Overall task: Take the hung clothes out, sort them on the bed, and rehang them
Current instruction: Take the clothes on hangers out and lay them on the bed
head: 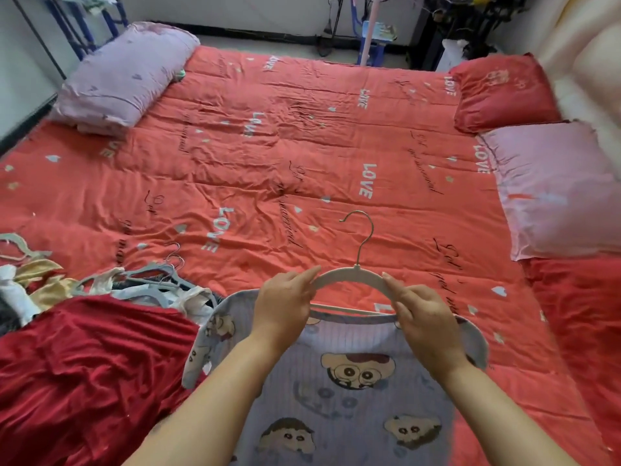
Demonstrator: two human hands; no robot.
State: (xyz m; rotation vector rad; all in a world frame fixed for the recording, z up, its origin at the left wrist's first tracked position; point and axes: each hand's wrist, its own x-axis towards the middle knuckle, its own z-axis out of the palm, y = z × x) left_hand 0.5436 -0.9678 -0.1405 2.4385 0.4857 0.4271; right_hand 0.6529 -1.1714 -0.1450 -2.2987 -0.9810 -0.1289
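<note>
A lilac cartoon-print shirt lies flat at the bed's near edge. A pale hanger with a metal hook sits at its neckline, arms going into the collar. My left hand grips the hanger's left shoulder and my right hand grips its right shoulder. A dark red garment lies crumpled to the left. Behind it a pile of clothes with grey hangers rests on the red quilt.
A folded lilac blanket lies at the far left corner. A red pillow and a pink pillow line the right side. A clothes rack's pink pole and blue frame stand beyond the bed.
</note>
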